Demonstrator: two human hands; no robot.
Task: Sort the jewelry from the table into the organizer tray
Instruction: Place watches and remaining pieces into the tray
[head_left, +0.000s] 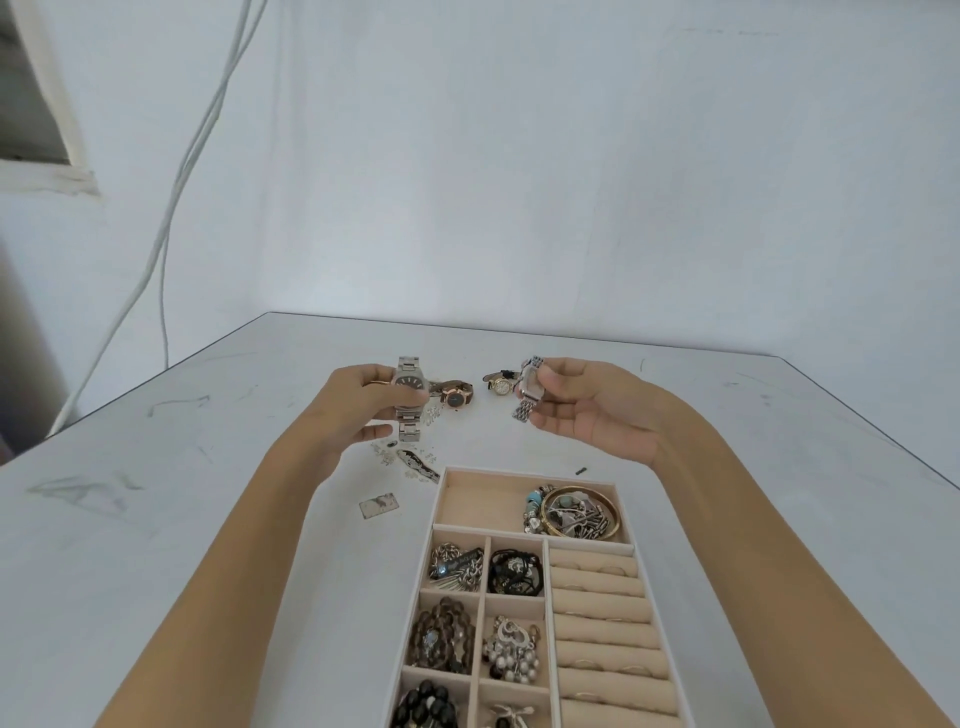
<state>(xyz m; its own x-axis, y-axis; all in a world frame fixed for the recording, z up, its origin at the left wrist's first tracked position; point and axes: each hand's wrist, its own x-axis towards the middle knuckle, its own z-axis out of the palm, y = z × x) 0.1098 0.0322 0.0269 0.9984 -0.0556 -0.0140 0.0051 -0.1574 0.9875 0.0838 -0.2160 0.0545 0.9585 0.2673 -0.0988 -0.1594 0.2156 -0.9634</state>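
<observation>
My left hand (363, 402) grips a large silver watch (409, 397) with a dark face, held above the table. My right hand (587, 408) pinches a smaller silver watch (530, 392) with a pale rectangular face. Two more watches lie on the table between my hands: a rose-gold one (456, 396) and a small gold one (500, 383). Below, the beige organizer tray (483, 506) holds bangles and beads (574, 512) in its top compartment, with necklaces, earrings and bracelets in the small compartments and rings in the rolls on the right.
Small loose jewelry bits (410, 460) lie scattered just beyond the tray's top-left corner. A small rectangular card (379, 505) sits left of the tray. A tiny dark piece (581, 471) lies to the tray's upper right. White cables (171, 208) hang down the wall.
</observation>
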